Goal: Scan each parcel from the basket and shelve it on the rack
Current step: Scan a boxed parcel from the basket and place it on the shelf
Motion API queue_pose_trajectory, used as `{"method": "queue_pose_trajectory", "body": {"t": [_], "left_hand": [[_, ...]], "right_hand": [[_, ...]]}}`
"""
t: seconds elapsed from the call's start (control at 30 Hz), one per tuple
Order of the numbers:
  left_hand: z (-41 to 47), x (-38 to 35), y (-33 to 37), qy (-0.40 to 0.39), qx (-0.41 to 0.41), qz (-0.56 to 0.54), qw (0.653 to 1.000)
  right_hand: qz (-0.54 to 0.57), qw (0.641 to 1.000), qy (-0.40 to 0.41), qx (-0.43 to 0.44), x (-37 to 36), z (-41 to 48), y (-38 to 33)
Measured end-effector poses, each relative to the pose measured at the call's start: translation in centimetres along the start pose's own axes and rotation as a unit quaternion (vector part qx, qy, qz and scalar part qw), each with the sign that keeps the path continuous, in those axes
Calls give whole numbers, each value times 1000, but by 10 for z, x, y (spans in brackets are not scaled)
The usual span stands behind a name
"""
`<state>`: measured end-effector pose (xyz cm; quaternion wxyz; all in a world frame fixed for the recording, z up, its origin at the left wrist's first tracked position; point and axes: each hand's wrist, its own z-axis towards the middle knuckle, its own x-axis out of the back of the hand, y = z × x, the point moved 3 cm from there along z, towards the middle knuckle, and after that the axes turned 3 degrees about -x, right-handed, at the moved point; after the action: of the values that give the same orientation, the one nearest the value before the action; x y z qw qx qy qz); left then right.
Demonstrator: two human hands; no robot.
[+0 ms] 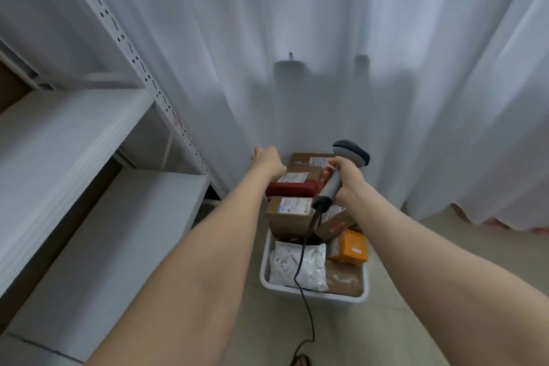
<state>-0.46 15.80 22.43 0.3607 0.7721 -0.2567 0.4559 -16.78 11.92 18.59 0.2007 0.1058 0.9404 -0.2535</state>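
A white basket (312,296) stands on the floor by the curtain, packed with parcels: a brown box (303,159) at the far end, a red parcel (292,189), a labelled brown box (289,215), an orange box (350,246) and a white bag (310,269). My right hand (346,180) grips the handle of a grey barcode scanner (352,153) above the far parcels. My left hand (267,160) hovers over the basket's far left corner, back toward me, fingers bent downward, nothing seen in it. The white rack (59,134) is on the left.
The scanner's black cable (303,300) hangs across the basket and trails onto the tiled floor. A lower rack shelf (118,217) reaches close to the basket. The perforated upright (133,53) rises beside a white curtain (297,38) behind everything.
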Motion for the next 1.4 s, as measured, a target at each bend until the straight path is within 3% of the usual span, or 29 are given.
{"method": "queue_pose_trajectory", "body": {"t": [0.5, 0.9, 1.13, 1.4], "left_hand": [[161, -211, -106, -126, 95, -54, 986], [262, -323, -181, -144, 226, -159, 950], [253, -324, -185, -136, 255, -213, 933], [210, -245, -167, -46, 281, -283, 916]], "right_hand": [[-14, 989, 135, -64, 53, 228, 71], [-90, 976, 179, -80, 81, 363, 110], [-99, 978, 161, -92, 81, 359, 118], [-104, 980, 153, -71, 66, 289, 94]]}}
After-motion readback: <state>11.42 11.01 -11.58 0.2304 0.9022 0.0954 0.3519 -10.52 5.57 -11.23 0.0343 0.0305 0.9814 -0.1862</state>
